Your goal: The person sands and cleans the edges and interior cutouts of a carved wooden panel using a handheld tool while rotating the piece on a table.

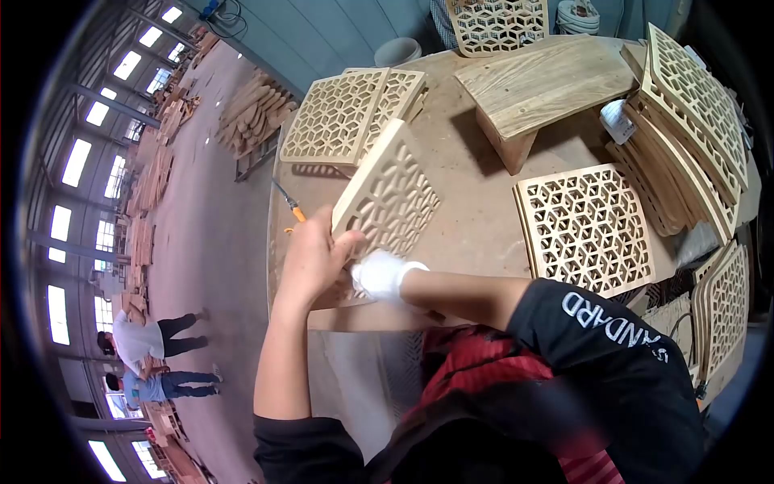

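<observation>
A pale wooden lattice panel [395, 189] stands tilted on edge above the table, its cut-out pattern turned toward the right. My bare left hand [313, 254] grips its near left edge, with the thumb on the patterned face. My right hand [383, 276], in a white glove, is against the lower part of that face. Its fingers look curled; what they hold, if anything, is hidden. Beside my left hand lies a thin tool with an orange handle [298, 214], partly covered by that hand.
Lattice panels [334, 117] are stacked at the back left, with another stack [584, 230] at right. A small wooden bench [548, 85] stands behind. More panels [697, 105] lean over curved boards at far right. Two people [153, 355] are on the workshop floor at left.
</observation>
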{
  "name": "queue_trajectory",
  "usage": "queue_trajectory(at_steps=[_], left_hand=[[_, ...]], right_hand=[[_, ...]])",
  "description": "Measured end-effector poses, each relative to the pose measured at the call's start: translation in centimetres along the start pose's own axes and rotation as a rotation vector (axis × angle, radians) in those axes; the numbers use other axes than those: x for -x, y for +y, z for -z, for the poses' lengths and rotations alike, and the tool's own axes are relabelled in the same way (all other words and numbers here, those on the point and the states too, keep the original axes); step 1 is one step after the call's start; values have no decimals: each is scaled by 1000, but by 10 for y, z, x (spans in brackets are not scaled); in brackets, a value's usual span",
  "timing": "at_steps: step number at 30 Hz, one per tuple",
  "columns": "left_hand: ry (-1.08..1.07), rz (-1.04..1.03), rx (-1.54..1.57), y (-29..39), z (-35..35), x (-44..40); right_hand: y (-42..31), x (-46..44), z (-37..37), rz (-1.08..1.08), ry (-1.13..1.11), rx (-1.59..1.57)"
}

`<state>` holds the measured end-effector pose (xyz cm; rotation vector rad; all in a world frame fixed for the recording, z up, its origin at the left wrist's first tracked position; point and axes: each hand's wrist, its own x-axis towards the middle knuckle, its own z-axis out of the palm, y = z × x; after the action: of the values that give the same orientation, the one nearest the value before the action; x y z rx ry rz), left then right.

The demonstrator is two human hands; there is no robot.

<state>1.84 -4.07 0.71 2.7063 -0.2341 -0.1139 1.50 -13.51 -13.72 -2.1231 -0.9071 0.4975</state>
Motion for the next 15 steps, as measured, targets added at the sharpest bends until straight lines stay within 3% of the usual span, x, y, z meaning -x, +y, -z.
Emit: queue_trajectory(at_steps=[1, 2, 3, 4, 6, 8, 11, 13, 15], left_hand=[[0, 14, 29, -4, 2, -5], [-32, 92, 67, -11, 4, -10], [-25, 62, 131, -24, 3, -17], [-31, 108, 147, -22, 10, -21], [-62, 140, 184, -27, 13, -26], [-52, 149, 174, -21, 13, -26], [-28, 128, 156, -22, 11, -22], [-8, 90, 129, -25, 10, -23], [-23, 96, 126, -21, 12, -22]], right_hand=[[-8, 4, 6, -57, -6, -49], [6, 7, -3, 45, -140, 150], [6, 39, 5, 166, -21, 324], [11, 58, 8, 64, -243, 149], [87, 59, -70, 124, -126, 244], [66, 76, -29, -20, -119, 107], [8, 83, 44, -257, 35, -354], [1, 77, 51, -246, 193, -360], [-12, 75, 61, -324, 168, -448]])
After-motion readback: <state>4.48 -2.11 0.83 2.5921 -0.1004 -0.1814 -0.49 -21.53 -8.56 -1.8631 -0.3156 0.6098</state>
